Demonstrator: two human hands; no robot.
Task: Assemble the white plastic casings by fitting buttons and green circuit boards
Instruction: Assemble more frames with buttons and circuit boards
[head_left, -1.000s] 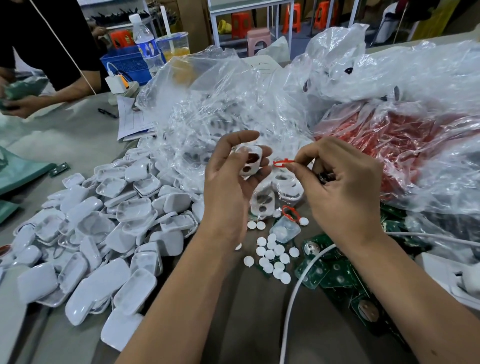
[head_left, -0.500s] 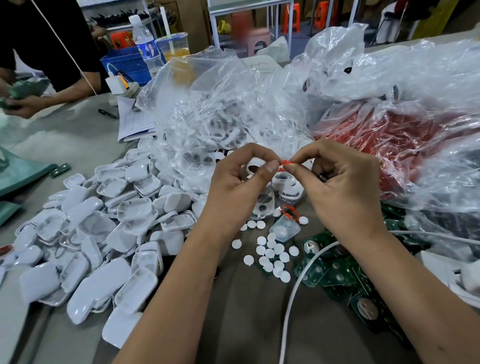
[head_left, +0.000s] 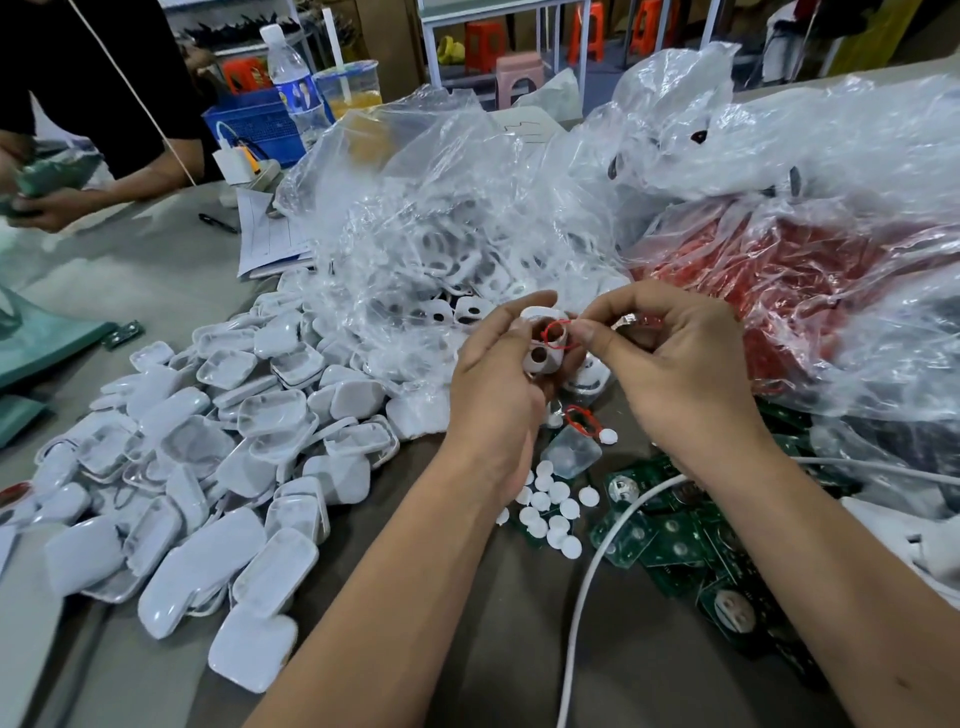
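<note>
Casings are seen through the clear bag (head_left: 441, 218) behind the held casing (head_left: 543, 345); red parts fill the bag (head_left: 779, 270) to its right. The held casing is gripped by the curled fingers of the left hand (head_left: 498, 400) above the desk (head_left: 156, 270), its long axis roughly upright, its holed face turned toward the camera. A red ring (head_left: 557, 334) is pinched against it by the right hand (head_left: 675, 374). White buttons (head_left: 550, 509) and green boards (head_left: 670, 545) lie below it, a casing pile (head_left: 208, 467) to its left.

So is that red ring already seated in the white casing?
Cannot tell: the red ring lies over the white casing, pinched by the right hand.
</note>
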